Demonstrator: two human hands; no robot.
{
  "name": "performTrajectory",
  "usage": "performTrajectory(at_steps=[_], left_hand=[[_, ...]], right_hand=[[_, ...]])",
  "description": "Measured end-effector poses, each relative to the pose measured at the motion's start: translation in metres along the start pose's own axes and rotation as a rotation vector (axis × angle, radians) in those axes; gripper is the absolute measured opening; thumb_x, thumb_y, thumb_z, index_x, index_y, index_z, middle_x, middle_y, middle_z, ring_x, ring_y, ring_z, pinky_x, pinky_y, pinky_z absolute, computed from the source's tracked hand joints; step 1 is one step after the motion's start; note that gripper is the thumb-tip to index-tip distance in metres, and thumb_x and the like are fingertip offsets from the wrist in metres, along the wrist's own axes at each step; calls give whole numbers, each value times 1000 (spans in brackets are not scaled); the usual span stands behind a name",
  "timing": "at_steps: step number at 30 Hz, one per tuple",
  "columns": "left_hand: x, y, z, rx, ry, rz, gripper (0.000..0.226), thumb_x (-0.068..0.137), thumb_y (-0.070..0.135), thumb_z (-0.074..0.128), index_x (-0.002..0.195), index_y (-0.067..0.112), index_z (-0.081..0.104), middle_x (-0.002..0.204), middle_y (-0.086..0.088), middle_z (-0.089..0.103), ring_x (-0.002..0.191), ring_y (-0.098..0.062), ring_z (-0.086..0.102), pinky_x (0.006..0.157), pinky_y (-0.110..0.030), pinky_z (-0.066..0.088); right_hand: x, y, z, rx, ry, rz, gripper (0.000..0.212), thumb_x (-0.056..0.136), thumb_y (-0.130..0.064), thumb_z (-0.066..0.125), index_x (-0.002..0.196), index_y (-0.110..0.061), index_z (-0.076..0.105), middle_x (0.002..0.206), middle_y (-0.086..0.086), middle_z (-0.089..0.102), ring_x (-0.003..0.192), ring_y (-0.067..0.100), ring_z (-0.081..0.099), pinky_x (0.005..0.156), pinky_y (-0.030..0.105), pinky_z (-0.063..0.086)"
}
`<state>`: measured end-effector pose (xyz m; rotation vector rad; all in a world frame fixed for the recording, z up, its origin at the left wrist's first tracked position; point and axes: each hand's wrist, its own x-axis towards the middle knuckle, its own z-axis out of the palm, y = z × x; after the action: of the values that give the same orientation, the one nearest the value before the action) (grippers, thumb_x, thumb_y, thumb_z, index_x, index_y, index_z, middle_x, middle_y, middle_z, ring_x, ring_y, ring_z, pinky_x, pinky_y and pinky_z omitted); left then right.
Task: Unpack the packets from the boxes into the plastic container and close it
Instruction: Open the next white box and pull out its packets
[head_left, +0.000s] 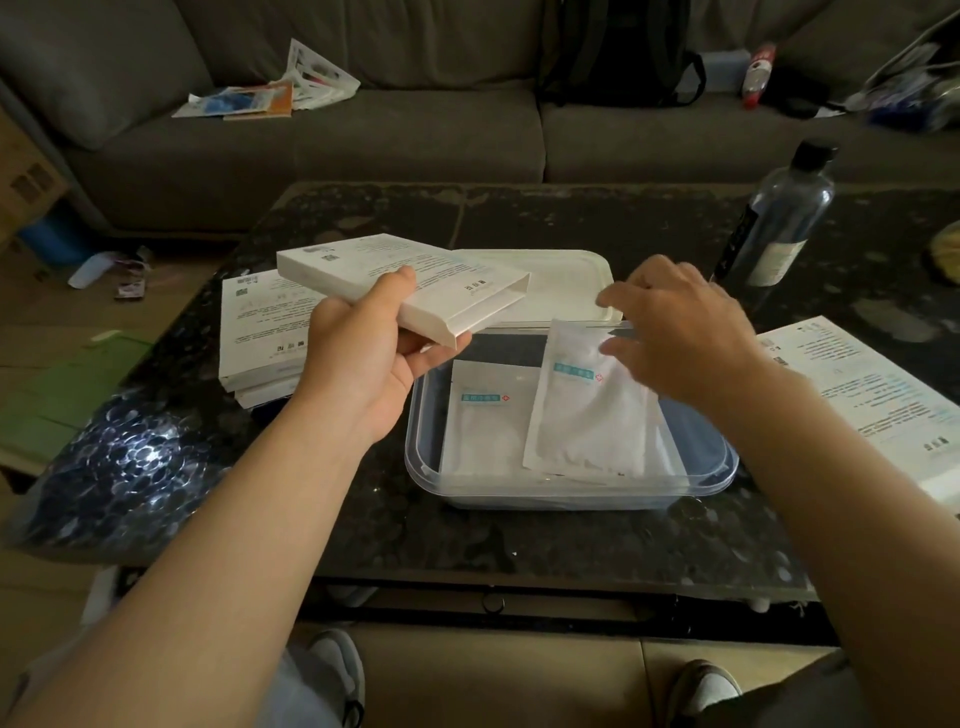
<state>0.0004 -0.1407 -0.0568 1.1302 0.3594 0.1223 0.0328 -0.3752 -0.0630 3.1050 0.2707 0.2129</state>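
Over a dark stone coffee table (519, 540), a person unpacks white packets into a clear plastic container (571, 488) at its near centre. The left hand (363, 364) grips an opened white box (405, 280), thumb on top and fingers curled beneath. The box's long axis runs left to right, its open mouth facing right above the container's far-left corner. The right hand (680, 332) hovers over the far right of the container with fingers loosely spread and holding nothing. It is the nearer hand to both the box mouth and the tilted packet (587, 410) leaning just below it; whether a fingertip touches that packet cannot be told through the blur.

A second, flat packet (483, 431) lies on the container floor to the left, partly under the tilted one. The white lid (566, 280) rests just beyond the container. More work likely waits in the stack of boxes (260, 332) at left. Whether the held box is empty cannot be seen.

Both packets carry a teal label band with pale characters and a small red cross mark. The boxes show fine print and square codes. None of it is legible. A dark bottle (779, 223) stands far right.
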Motion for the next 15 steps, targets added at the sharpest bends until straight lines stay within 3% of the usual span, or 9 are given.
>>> performTrajectory(at_steps=[2,5,8,15], left_hand=[[1,1,-1,-1,-4,3,23,102,17,67,123,21,58,119,-8,74,98,-23,78,77,-42,67],[0,1,-1,-1,-16,6,22,102,17,66,121,23,58,117,-7,74,96,-21,79,76,-40,66],[0,0,0,3,-11,2,29,102,17,67,129,19,57,119,-8,73,95,-22,79,72,-39,66],[-1,0,0,12,-17,7,36,101,16,67,135,16,56,119,-10,74,92,-19,80,69,-37,65]], right_hand=[[-6,-16,-3,40,-15,-61,42,93,-41,65,131,-27,56,127,3,56,111,25,57,94,43,52],[-15,-36,2,147,-271,-112,55,91,-57,59,140,-33,49,139,0,53,121,24,56,98,44,52],[-22,-42,13,132,-495,-155,83,85,-68,58,154,-36,27,161,-5,29,146,26,32,114,49,33],[-20,-29,20,45,-665,-175,93,86,-70,52,159,-35,5,168,-4,1,154,26,5,122,46,13]])
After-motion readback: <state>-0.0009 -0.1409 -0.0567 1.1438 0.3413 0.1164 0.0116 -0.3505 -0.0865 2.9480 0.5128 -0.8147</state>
